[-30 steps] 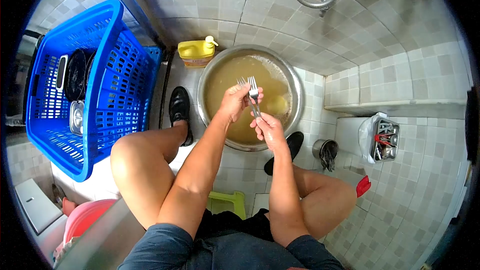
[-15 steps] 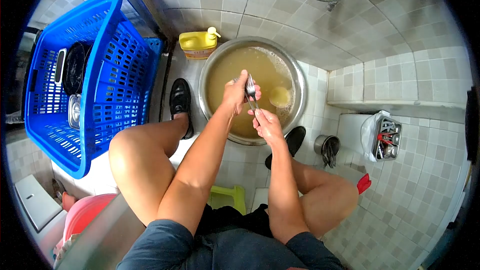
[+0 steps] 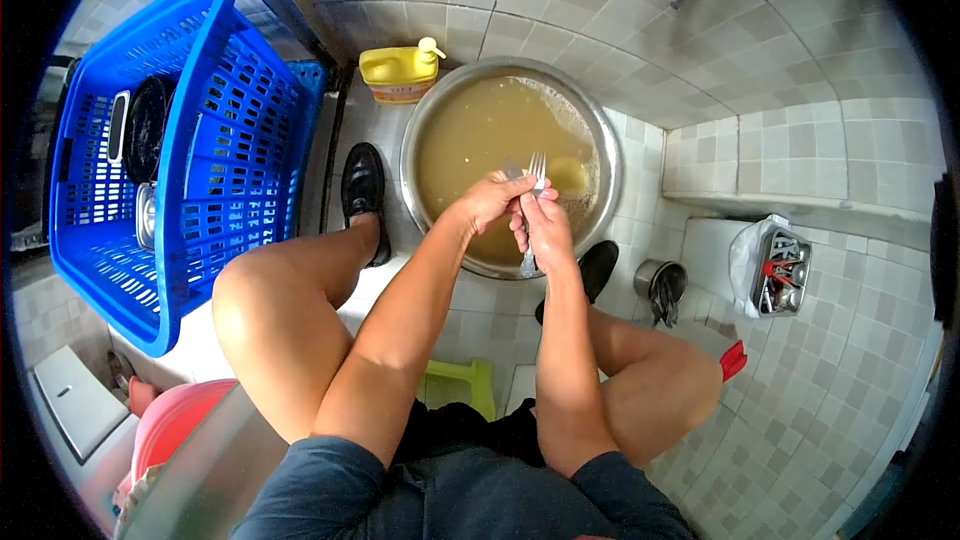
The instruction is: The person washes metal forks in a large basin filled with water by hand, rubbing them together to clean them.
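Over a round metal basin [image 3: 412, 155] of cloudy water, both of my hands are together on metal forks [image 3: 538, 168]. The tines point away from me, and a handle end shows below the fingers. My left hand [image 3: 492, 202] pinches near the necks of the forks. Beside it, touching, my right hand [image 3: 545, 225] is closed around the handles. How many forks there are is hard to tell, as fingers cover them. A pale yellowish round thing [image 3: 570, 176] lies in the water behind the tines.
A yellow pump bottle [image 3: 398, 70] stands behind the basin. On the left is a blue basket [image 3: 190, 170] with pans. To the right are a metal pot [image 3: 660, 285] with dark utensils and a tray [image 3: 782, 270] of cutlery. A green stool [image 3: 478, 385] shows below.
Both hands have moved slightly right in view, and the right hand has slid up the handles to meet the left. The view has shifted a little.
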`<action>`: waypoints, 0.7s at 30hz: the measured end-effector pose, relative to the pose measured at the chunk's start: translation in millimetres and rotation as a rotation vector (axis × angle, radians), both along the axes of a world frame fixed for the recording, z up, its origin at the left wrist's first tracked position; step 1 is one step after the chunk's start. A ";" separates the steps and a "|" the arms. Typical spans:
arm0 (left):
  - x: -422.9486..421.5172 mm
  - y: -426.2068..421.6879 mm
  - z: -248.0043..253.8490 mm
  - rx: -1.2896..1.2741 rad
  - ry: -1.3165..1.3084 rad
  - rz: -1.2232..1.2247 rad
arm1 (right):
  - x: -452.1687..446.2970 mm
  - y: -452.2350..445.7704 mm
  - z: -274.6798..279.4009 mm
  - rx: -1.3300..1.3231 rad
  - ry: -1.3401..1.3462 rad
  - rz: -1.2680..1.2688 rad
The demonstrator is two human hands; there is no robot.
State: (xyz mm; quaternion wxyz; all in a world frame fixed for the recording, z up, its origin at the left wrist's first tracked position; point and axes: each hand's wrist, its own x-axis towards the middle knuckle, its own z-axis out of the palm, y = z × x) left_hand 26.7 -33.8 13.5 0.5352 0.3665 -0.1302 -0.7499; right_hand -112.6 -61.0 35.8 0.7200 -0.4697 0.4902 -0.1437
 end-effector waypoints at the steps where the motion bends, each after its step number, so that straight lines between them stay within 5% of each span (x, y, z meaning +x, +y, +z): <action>1: 2.2 1.0 3.0 0.003 0.002 -0.002 | 0.9 -0.4 1.3 0.049 -0.005 -0.010; 4: 17.9 6.1 1.1 0.052 -0.033 0.012 | 11.3 5.3 9.7 0.156 -0.056 -0.048; 8: 33.0 1.4 -5.8 0.060 0.004 0.330 | 1.9 3.5 9.3 0.204 -0.103 0.137; 14: 11.1 1.2 -3.1 0.066 -0.105 -0.104 | 15.1 1.1 0.2 0.138 -0.059 -0.083; 21: 33.8 2.8 -11.6 0.144 0.010 0.313 | 12.9 8.7 -10.4 0.239 0.048 0.101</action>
